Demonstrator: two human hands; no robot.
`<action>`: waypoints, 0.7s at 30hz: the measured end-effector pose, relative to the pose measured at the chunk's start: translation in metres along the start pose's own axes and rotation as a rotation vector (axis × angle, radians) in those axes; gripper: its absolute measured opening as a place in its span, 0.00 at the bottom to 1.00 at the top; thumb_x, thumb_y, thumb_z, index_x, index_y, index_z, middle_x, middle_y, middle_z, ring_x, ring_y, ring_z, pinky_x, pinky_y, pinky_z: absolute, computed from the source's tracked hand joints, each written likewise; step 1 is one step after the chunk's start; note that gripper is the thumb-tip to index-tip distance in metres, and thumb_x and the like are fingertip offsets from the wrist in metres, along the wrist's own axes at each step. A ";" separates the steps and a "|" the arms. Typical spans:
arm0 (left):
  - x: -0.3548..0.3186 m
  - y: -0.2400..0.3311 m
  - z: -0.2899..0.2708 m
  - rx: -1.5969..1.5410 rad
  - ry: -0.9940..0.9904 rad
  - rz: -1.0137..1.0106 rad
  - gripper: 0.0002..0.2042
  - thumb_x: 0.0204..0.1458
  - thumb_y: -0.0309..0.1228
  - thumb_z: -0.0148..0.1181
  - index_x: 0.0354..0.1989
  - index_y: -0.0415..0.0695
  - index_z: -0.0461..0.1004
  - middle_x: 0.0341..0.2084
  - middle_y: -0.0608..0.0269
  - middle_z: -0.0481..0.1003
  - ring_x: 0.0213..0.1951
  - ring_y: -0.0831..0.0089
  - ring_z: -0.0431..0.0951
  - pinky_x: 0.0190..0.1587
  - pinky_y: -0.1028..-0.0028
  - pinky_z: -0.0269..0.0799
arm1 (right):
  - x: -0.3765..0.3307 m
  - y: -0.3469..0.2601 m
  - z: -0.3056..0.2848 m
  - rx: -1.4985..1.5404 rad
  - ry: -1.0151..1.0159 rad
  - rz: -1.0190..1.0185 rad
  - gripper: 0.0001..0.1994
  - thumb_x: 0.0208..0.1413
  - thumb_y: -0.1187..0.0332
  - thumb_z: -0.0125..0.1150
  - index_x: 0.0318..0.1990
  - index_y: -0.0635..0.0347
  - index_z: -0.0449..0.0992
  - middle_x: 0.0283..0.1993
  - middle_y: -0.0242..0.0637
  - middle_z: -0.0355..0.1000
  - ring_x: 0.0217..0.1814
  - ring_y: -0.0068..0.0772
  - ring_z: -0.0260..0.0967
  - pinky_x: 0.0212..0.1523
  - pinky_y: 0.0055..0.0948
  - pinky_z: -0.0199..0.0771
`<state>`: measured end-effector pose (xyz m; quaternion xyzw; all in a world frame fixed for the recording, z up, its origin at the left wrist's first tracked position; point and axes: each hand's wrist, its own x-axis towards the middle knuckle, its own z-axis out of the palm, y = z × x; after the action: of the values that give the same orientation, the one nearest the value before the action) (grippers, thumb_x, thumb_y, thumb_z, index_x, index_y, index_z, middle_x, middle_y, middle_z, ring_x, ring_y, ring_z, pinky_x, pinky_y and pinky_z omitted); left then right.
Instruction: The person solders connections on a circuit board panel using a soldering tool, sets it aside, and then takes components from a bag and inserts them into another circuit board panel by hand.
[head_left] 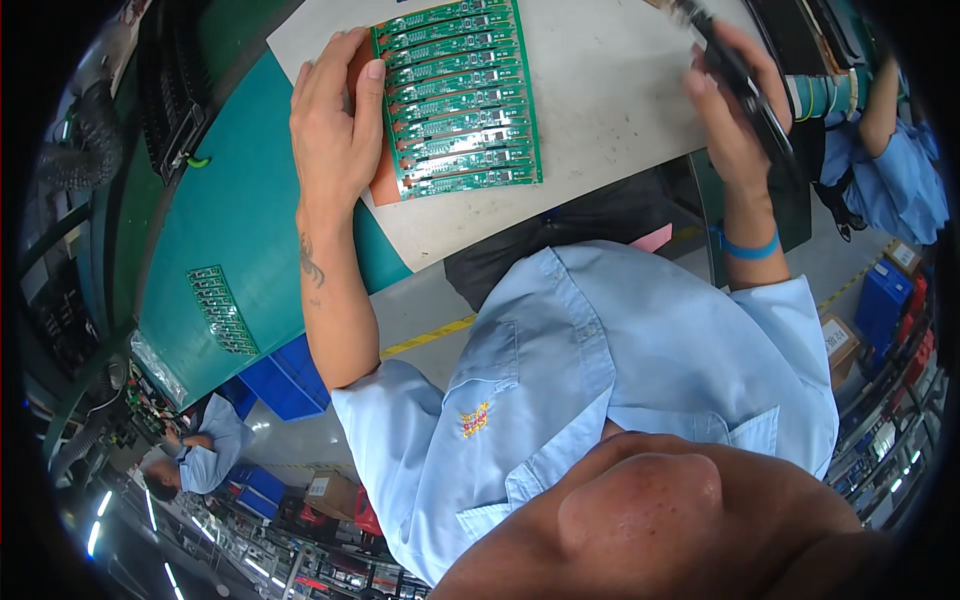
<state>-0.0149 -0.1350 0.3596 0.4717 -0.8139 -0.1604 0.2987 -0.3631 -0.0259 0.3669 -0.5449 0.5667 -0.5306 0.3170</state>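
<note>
A green circuit board panel (460, 100), made of several narrow strips side by side, lies on an orange-brown sheet (385, 183) over a pale work surface. My left hand (335, 110) rests flat along the panel's left side, fingers stretched out and thumb apart, the thumb against the panel's edge. The sheet's colour shows between thumb and fingers. Right of the panel and raised above the surface, my right hand (740, 110) is closed around a black-handled tool (745, 85). Its narrow end points to the upper left and is blurred, so its kind is unclear.
A smaller circuit board panel (222, 310) lies on the green mat (210, 235) at left. Blue bins (290, 380) stand below the table edge. A black rack (170, 100) is at upper left. Co-workers in blue shirts, one at right (900, 160) and one at lower left (215, 450), are nearby.
</note>
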 end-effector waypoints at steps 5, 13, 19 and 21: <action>0.001 -0.001 0.000 -0.020 -0.026 0.004 0.18 0.69 0.37 0.57 0.62 0.43 0.78 0.58 0.56 0.81 0.64 0.57 0.78 0.75 0.52 0.58 | -0.002 -0.001 0.004 0.031 0.143 -0.034 0.28 0.50 0.78 0.71 0.61 0.66 0.75 0.51 0.38 0.80 0.41 0.27 0.73 0.44 0.22 0.74; 0.003 -0.001 0.001 0.018 -0.077 0.037 0.19 0.70 0.39 0.56 0.64 0.44 0.77 0.61 0.56 0.79 0.69 0.58 0.73 0.76 0.51 0.55 | -0.021 -0.026 0.011 0.072 -0.251 -0.175 0.22 0.46 0.81 0.71 0.53 0.65 0.83 0.44 0.38 0.84 0.33 0.26 0.75 0.38 0.21 0.76; 0.004 0.000 0.002 0.002 -0.061 0.028 0.19 0.69 0.39 0.57 0.64 0.44 0.77 0.61 0.56 0.79 0.70 0.58 0.73 0.76 0.52 0.54 | -0.019 -0.025 0.019 0.038 -0.280 -0.155 0.23 0.45 0.81 0.70 0.53 0.65 0.83 0.43 0.38 0.84 0.33 0.26 0.76 0.37 0.21 0.75; 0.004 0.001 0.002 -0.004 -0.061 0.026 0.19 0.69 0.39 0.57 0.64 0.44 0.76 0.61 0.56 0.79 0.70 0.58 0.73 0.76 0.52 0.54 | -0.018 -0.024 0.020 0.043 -0.279 -0.156 0.23 0.44 0.81 0.70 0.53 0.65 0.83 0.42 0.38 0.84 0.33 0.26 0.76 0.36 0.21 0.75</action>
<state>-0.0185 -0.1377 0.3598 0.4556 -0.8282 -0.1724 0.2769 -0.3340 -0.0099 0.3804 -0.6490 0.4615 -0.4845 0.3620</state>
